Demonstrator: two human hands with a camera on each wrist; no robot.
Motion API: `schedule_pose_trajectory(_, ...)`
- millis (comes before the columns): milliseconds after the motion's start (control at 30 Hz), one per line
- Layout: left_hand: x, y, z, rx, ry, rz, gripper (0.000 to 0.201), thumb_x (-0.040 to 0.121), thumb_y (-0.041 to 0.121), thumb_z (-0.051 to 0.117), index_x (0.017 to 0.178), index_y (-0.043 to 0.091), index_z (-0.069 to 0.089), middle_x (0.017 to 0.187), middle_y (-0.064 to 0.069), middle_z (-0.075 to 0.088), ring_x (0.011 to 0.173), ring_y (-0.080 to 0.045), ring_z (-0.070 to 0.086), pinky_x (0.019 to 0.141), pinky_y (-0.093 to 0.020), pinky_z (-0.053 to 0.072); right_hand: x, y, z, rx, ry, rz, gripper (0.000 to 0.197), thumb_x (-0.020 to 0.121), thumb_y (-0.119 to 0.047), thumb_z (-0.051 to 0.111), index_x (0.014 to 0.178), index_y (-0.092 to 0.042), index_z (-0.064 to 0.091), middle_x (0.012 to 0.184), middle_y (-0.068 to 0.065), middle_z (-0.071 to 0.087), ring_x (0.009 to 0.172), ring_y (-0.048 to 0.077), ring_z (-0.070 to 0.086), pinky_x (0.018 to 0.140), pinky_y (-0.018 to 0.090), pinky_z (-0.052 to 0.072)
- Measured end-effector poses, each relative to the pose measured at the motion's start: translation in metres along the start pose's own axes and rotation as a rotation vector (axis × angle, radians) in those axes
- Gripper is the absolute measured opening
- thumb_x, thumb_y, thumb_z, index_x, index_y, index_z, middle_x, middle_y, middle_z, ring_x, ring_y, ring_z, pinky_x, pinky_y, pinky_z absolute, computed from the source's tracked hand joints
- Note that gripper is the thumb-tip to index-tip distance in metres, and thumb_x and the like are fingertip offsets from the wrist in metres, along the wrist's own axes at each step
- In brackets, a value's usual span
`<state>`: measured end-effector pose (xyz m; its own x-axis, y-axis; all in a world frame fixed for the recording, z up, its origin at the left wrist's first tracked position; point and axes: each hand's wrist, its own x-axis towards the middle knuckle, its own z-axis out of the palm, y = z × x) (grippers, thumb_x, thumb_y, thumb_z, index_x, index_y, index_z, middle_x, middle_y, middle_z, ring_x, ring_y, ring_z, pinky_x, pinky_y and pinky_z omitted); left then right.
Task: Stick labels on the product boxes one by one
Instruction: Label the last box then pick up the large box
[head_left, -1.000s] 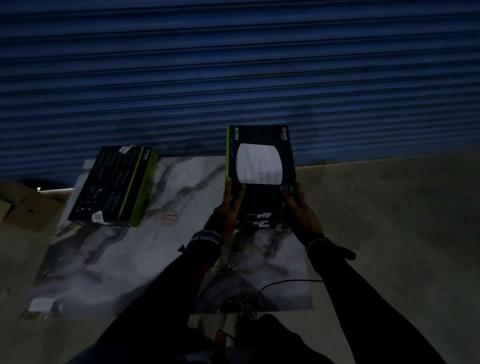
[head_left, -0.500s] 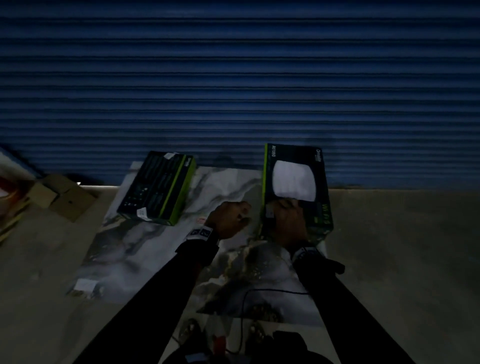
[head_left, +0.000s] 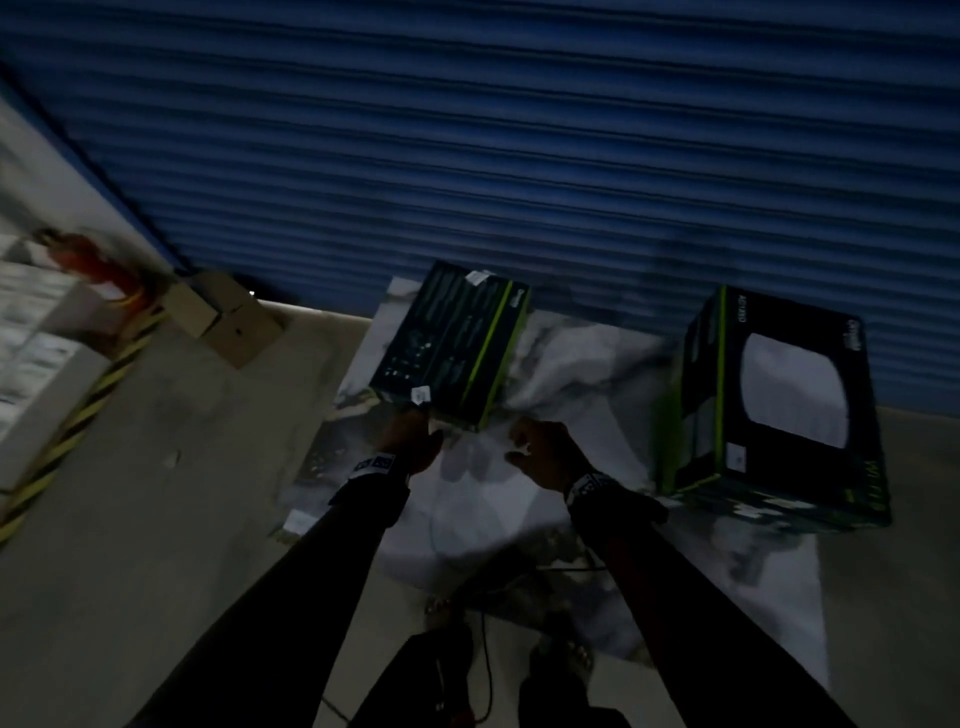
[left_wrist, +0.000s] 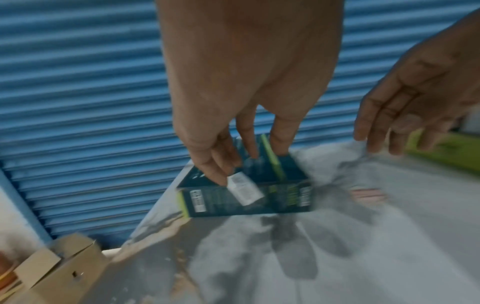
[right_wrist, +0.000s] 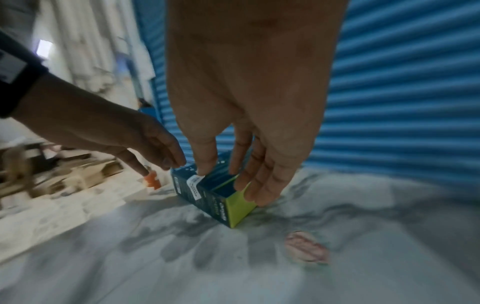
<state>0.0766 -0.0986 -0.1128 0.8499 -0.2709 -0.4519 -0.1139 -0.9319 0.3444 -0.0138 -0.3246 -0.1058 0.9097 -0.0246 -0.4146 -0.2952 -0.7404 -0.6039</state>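
Note:
A dark product box with lime-green edges (head_left: 452, 343) lies flat at the far left of the marble-patterned sheet (head_left: 571, 374). A white label (left_wrist: 244, 188) is stuck over its near edge, and another white label (head_left: 478, 278) sits at its far end. My left hand (head_left: 410, 441) hovers at the box's near left corner, fingers loose, fingertips (left_wrist: 221, 179) beside the label. My right hand (head_left: 524, 441) reaches to the near right corner with fingers (right_wrist: 259, 185) straight, holding nothing. A bigger dark box with a white picture (head_left: 774, 405) lies at the right, bearing a small white label (head_left: 735, 456).
A blue roller shutter (head_left: 519, 156) closes the far side. Brown cardboard boxes (head_left: 223, 317) and yellow-black floor tape (head_left: 78, 415) lie to the left. A round red sticker (right_wrist: 306, 248) is on the sheet, with a small white slip (head_left: 297, 519) at its near left corner. A black cable (head_left: 488, 670) runs by my feet.
The bigger box was set down at the right and both hands let go of it. Both hands moved left to the smaller box, and the view swung left.

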Motion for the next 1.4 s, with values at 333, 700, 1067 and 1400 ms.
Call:
schedule_pose_trajectory(333,0.108,-0.065,-0.022,-0.235,-0.009,-0.209,0.077,0.100,0.036,0.061,0.158,0.004,0.023,0.160,-0.025,0.029,0.144,-0.044,0.033,0.114,-0.051,0.032,0.103,-0.013,0.065,0.075,0.008,0.200,0.088,0.099,-0.050,0.056,0.161,-0.006,0.011,0.163,0.016,0.026,0.148,0.034,0.030,0.121,0.044,0.028)
schedule_pose_trajectory(700,0.105,-0.072,-0.016,-0.682,0.021,-0.224,0.070,0.083,0.049,0.077,0.128,-0.003,0.061,0.127,-0.020,0.066,0.118,-0.036,0.062,0.090,-0.035,0.048,0.089,-0.002,0.073,0.087,0.059,0.227,0.112,0.084,-0.049,0.078,0.161,-0.011,0.007,0.166,0.016,0.010,0.154,0.032,0.012,0.124,0.047,0.021)
schedule_pose_trajectory(1067,0.066,-0.006,-0.058,-0.902,0.150,-0.176,0.064,0.074,0.059,0.080,0.116,0.019,0.055,0.113,-0.012,0.069,0.100,-0.028,0.067,0.089,-0.048,0.058,0.066,-0.003,0.027,-0.026,0.202,0.207,0.119,0.074,-0.068,0.076,0.160,-0.015,0.014,0.163,0.016,0.018,0.149,0.038,0.017,0.123,0.049,0.020)
schedule_pose_trajectory(1400,-0.012,0.096,-0.158,-0.359,0.262,0.072,0.078,0.079,0.069,0.069,0.134,0.017,0.051,0.118,-0.007,0.066,0.099,-0.025,0.064,0.082,-0.034,0.055,0.011,-0.086,-0.066,0.228,0.308,-0.346,0.129,0.078,-0.034,0.086,0.160,-0.025,-0.013,0.166,0.005,0.018,0.149,0.019,0.024,0.121,0.042,0.029)
